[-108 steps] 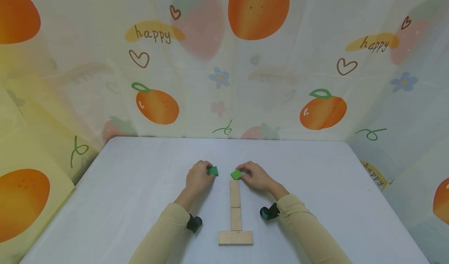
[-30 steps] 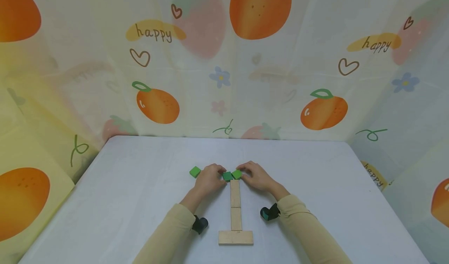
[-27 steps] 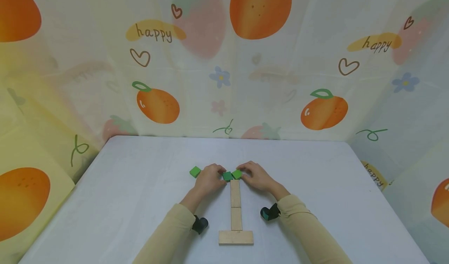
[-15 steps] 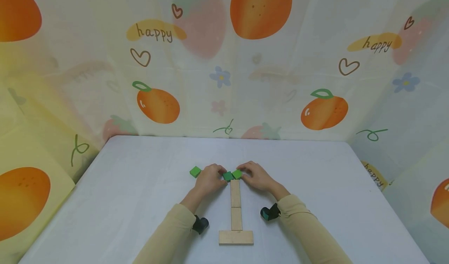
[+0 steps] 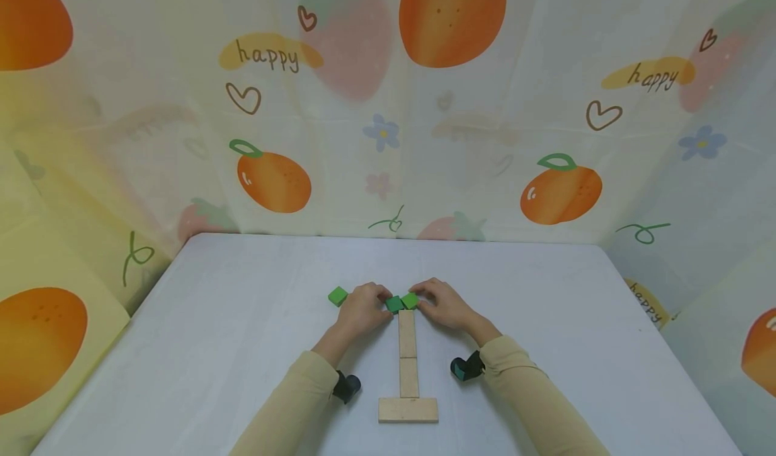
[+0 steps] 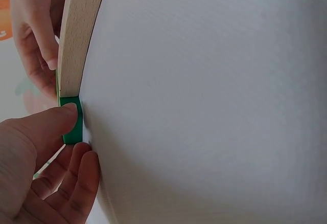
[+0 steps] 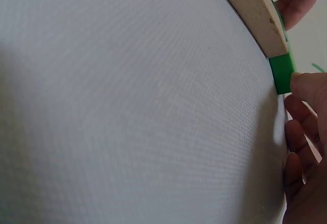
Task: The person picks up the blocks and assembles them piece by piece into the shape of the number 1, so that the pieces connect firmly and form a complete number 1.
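Observation:
In the head view, my left hand [image 5: 362, 310] pinches a dark green block [image 5: 395, 304] at the far end of a column of wooden blocks. My right hand [image 5: 445, 306] holds a light green block [image 5: 410, 300] between thumb and fingers, right beside the dark one. The column has an upper plank [image 5: 407, 333] and a lower plank [image 5: 409, 378], above a crosswise plank [image 5: 408, 410]. In the left wrist view, the thumb presses the dark green block [image 6: 75, 136] by the wood's end. The right wrist view has the thumb against the light green block [image 7: 281, 74].
Another light green block [image 5: 337, 296] lies just left of my left hand. Everything lies on a white-covered table [image 5: 242, 308], with a fruit-print cloth [image 5: 339, 193] hanging behind it. A black wrist camera [image 5: 347, 388] is strapped by the left sleeve, another [image 5: 466, 366] by the right.
Since the oldest frame, my left hand has brought the dark green block rightward to the light green one, uncovering another light green block at left. Over the last second, the hands have hardly moved.

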`<state>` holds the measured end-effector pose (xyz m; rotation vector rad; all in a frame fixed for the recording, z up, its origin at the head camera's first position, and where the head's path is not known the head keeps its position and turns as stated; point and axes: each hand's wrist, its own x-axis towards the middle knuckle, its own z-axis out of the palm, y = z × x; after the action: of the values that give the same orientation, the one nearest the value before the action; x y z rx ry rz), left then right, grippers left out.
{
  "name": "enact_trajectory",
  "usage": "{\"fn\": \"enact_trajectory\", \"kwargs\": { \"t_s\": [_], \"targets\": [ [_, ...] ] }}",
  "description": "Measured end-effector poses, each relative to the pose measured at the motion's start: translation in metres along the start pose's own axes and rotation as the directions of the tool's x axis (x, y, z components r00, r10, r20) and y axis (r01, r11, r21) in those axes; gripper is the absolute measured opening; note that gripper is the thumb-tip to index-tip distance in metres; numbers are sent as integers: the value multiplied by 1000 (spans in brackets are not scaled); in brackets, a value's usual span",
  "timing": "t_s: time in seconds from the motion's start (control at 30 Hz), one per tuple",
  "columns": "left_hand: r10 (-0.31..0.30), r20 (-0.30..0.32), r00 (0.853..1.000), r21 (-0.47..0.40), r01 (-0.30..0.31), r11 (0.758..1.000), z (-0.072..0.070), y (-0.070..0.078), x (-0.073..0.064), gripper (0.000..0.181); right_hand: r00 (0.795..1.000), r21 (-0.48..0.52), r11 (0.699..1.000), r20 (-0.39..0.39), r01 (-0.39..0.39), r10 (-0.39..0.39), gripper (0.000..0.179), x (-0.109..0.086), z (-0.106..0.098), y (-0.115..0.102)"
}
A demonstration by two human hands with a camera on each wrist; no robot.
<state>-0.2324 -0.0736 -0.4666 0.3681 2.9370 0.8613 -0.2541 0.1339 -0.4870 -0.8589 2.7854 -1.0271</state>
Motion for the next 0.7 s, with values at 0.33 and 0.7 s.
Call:
{"fn": "enact_trajectory", "kwargs": {
  "t_s": [0.33,0.7],
  "targets": [
    [-9,11,1000,3,9,1000,-1,0,0,35,1000,-4,1000,1,11,-11,29,1,0,1],
    [-23,-4,1000,-53,23,998,-13,-6,-3,35,1000,-13,1000,6,-3,3,29,0,0,2]
  ]
}}
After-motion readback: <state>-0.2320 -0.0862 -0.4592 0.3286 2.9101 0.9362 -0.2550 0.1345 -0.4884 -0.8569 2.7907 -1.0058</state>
